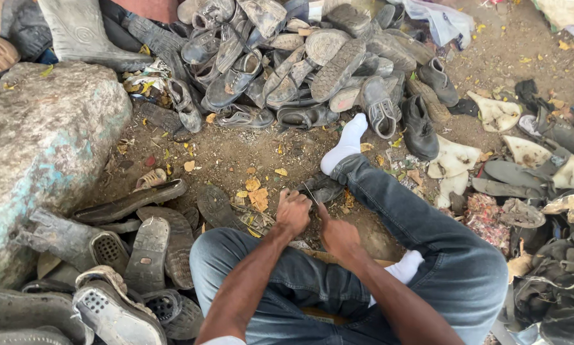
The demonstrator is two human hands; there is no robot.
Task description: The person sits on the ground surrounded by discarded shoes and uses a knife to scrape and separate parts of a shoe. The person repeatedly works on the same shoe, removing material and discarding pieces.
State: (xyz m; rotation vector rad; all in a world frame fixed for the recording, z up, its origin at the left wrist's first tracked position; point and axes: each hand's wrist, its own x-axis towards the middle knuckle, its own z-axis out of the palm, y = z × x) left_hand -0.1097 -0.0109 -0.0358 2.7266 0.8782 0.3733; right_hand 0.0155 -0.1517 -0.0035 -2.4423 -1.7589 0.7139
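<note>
I sit on the dirt ground in blue jeans (427, 236) and white socks, my right leg stretched forward. Both hands meet over a dark worn shoe (325, 187) lying just below my socked foot (344, 145). My left hand (293, 211) is closed in a fist at the shoe's near end, seemingly gripping a thin tool or the shoe's edge. My right hand (338, 235) is closed beside it, touching the shoe; what it grips is hidden.
A large heap of old grey shoes (300, 64) fills the far side. Loose soles (153, 236) lie at the left beside a big rock (44, 147). Pale cut pieces and soles (491, 160) lie at the right. A rubber boot (82, 38) stands far left.
</note>
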